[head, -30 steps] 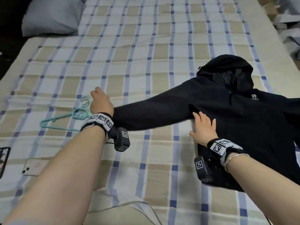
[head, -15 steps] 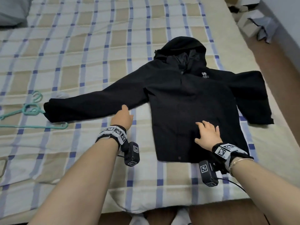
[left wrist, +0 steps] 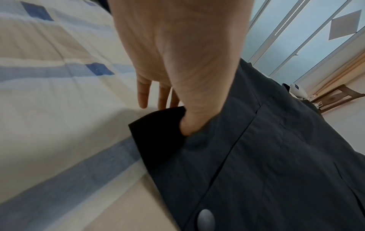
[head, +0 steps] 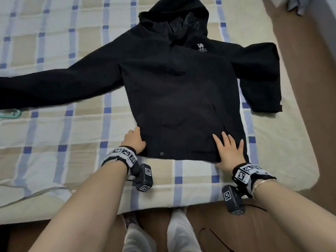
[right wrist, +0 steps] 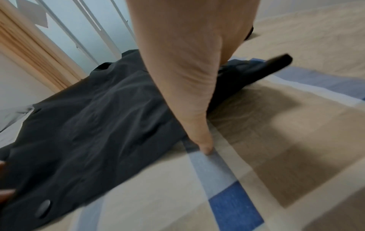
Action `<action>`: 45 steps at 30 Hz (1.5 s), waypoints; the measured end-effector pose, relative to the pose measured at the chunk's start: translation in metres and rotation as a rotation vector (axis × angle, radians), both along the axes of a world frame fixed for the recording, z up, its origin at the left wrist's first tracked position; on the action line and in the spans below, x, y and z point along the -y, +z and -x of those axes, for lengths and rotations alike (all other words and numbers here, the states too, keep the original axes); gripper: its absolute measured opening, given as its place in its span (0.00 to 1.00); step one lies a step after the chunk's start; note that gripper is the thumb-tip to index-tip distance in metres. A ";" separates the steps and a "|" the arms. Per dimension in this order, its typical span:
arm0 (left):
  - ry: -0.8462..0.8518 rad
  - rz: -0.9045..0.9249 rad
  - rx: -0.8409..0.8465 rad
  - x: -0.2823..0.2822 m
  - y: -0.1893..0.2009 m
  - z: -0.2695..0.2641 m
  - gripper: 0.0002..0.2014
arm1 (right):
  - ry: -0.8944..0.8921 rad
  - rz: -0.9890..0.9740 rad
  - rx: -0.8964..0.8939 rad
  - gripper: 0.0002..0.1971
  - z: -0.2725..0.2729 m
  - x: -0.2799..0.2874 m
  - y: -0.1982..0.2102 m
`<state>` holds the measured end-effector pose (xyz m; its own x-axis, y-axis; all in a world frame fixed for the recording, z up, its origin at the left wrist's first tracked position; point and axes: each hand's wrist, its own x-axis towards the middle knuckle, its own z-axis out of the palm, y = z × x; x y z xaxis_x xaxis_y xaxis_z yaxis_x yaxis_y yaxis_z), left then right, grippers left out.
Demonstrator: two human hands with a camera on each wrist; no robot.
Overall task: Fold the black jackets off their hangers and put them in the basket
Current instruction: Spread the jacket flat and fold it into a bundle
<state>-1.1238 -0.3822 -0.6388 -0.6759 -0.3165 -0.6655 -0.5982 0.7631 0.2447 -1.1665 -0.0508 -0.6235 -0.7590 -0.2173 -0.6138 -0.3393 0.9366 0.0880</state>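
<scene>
— what's under everything on my feed?

— i see a bed (head: 76, 160) with a cream, tan and blue checked cover. its near edge runs along a brown floor (head: 300, 70).

— and lying on it?

— i see a black hooded jacket (head: 181, 91) spread flat, front up, both sleeves out to the sides. a sliver of a teal hanger (head: 12, 114) shows at the left edge, just beside one sleeve.

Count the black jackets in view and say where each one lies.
1. The black jacket lies spread flat, front up, on the checked bed. Others may be out of frame.
</scene>
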 end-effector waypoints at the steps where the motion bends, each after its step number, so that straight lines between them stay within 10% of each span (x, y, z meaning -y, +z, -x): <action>1: 0.009 -0.022 -0.042 -0.002 -0.001 0.001 0.19 | 0.012 -0.001 -0.023 0.46 0.001 0.000 -0.003; 11: 0.114 -0.256 -0.369 -0.030 0.034 0.015 0.09 | 0.191 0.321 -0.206 0.19 0.017 0.016 0.012; 19: -0.096 -0.275 -0.408 -0.064 0.047 0.014 0.50 | -0.456 0.495 -0.424 0.13 0.065 -0.025 0.066; 25: -0.375 0.046 -0.085 -0.095 0.022 0.019 0.57 | -0.555 0.440 -0.521 0.13 0.076 -0.073 0.075; 31: -0.338 0.164 -0.014 -0.109 0.001 0.019 0.50 | -0.566 0.342 -0.401 0.14 0.058 -0.087 0.054; 36: -0.351 0.229 -0.129 -0.109 -0.008 0.019 0.30 | -0.578 0.281 -0.192 0.35 0.036 -0.090 0.027; 45: -0.330 0.112 -0.295 -0.066 0.018 0.008 0.10 | -0.521 0.200 -0.185 0.13 0.038 -0.081 0.022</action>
<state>-1.1319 -0.3165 -0.6206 -0.9081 -0.1114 -0.4037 -0.2360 0.9325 0.2735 -1.2045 0.0299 -0.6011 -0.8874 0.1154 -0.4463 0.1746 0.9802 -0.0938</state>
